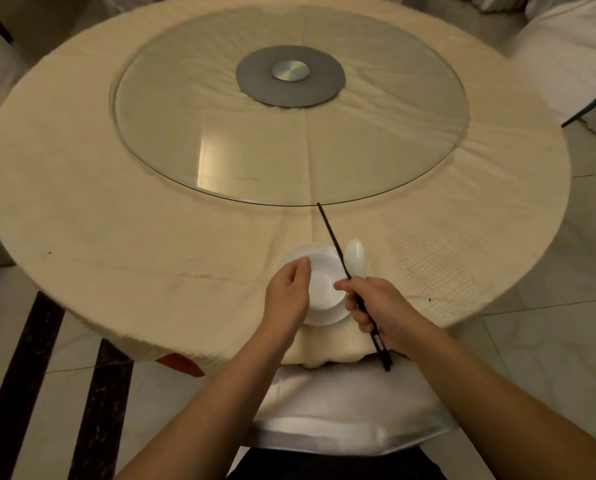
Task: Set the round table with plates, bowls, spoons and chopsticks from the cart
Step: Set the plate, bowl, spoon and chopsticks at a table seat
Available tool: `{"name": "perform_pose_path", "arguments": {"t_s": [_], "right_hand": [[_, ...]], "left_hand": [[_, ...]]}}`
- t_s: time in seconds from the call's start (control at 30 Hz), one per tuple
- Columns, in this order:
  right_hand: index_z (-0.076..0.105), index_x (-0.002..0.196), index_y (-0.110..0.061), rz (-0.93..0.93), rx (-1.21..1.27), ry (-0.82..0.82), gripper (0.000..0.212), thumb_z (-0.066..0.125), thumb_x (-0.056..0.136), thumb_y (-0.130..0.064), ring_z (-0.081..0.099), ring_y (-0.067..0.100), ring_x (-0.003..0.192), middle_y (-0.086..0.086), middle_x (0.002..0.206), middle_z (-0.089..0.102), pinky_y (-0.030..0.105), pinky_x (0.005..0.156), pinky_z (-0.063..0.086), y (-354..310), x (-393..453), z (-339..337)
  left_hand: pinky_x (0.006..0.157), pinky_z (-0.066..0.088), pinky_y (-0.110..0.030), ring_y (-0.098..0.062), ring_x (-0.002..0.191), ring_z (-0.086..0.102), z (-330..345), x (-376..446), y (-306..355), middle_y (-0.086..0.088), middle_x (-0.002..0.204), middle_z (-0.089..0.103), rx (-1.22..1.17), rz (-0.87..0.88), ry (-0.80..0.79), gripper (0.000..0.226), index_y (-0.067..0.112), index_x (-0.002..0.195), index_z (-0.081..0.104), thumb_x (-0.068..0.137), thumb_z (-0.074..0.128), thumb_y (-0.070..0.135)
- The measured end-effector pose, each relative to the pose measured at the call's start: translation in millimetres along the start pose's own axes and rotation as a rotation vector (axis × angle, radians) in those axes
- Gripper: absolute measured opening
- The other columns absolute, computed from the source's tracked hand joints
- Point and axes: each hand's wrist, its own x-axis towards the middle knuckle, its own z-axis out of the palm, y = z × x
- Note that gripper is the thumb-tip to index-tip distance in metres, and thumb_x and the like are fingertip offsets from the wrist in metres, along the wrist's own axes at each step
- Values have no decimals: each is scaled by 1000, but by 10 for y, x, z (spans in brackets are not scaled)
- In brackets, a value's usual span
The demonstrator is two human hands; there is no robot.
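Observation:
A white bowl [325, 282] sits on a white plate [327, 318] at the near edge of the round table [116, 220]. My left hand [287, 296] grips the bowl's left rim. A white spoon [354, 256] lies just right of the bowl. My right hand [376, 304] holds black chopsticks [331, 233] that slant from the glass turntable's edge, past the bowl, down over the table's edge.
A glass turntable [220, 161] with a grey hub [290, 75] fills the table's middle. A white-covered chair seat [341, 403] stands right below the table edge in front of me. More white-covered chairs [566, 64] stand at the far right and far left.

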Motion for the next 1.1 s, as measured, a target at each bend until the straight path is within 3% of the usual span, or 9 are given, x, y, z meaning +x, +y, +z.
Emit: {"name": "perform_pose_path", "arguments": {"t_s": [0.13, 0.2, 0.37, 0.47, 0.63, 0.83, 0.9, 0.97, 1.1], "right_hand": [[63, 106, 2, 66, -21, -141, 32, 60, 86, -23, 35, 11, 42, 2, 60, 51, 22, 39, 23, 52, -185, 137], [63, 101, -2, 81, -70, -175, 27, 58, 86, -23, 35, 10, 41, 2, 61, 51, 21, 39, 24, 81, -241, 187], [60, 109, 6, 68, -189, -232, 46, 56, 79, -29, 42, 12, 43, 3, 65, 57, 23, 39, 30, 159, -266, 233], [62, 104, -1, 79, -196, -252, 34, 57, 86, -30, 49, 14, 47, 3, 70, 63, 25, 41, 35, 175, -240, 229], [66, 100, -17, -21, -316, -86, 27, 51, 93, -39, 69, 15, 69, 2, 81, 69, 29, 60, 55, 182, -142, 152], [59, 84, -26, -268, -650, 137, 16, 49, 95, -33, 53, 14, 64, -5, 71, 57, 27, 59, 40, 149, 89, -168], [60, 101, -26, -297, -869, 149, 13, 54, 91, -30, 54, 14, 75, -4, 89, 61, 29, 64, 40, 141, 197, -243], [55, 126, -22, -289, -1018, 167, 38, 57, 90, -32, 54, 15, 89, 1, 113, 59, 28, 70, 40, 125, 312, -252], [52, 135, -21, -346, -1128, 169, 45, 54, 92, -30, 56, 21, 100, 6, 122, 54, 30, 78, 44, 56, 472, -165]], "left_hand": [[75, 49, -27, -13, 90, 65, -22, -150, -50, 6, 108, 72, -153, -146, -204, 29, 27, 102, 68, 102, 42, 39], [73, 48, -29, -16, 81, 63, -34, -212, -77, -5, 99, 74, -205, -142, -255, 36, 16, 106, 72, 103, 41, 34], [68, 49, -31, -22, 70, 54, -73, -285, -177, -10, 69, 58, -304, -192, -212, 30, -2, 92, 66, 101, 49, 20], [70, 51, -31, -22, 71, 57, -77, -291, -190, -10, 70, 60, -317, -204, -184, 27, 0, 90, 67, 100, 49, 18], [69, 58, -26, -16, 69, 67, -38, -254, -207, -7, 76, 66, -486, -279, -32, 22, 7, 84, 64, 101, 51, 14], [57, 57, -21, -14, 68, 67, -71, -232, -240, -5, 74, 64, -491, -294, 54, 23, 8, 83, 64, 101, 52, 16], [57, 56, -22, -13, 66, 66, -73, -240, -247, -6, 74, 65, -475, -295, 44, 23, 7, 84, 64, 101, 52, 17], [58, 56, -22, -11, 62, 66, -70, -238, -254, -5, 72, 66, -462, -292, 42, 23, 6, 84, 64, 101, 52, 17], [58, 57, -22, -8, 57, 65, -72, -237, -260, -3, 68, 67, -468, -285, 52, 24, 4, 83, 64, 101, 52, 16]]}}
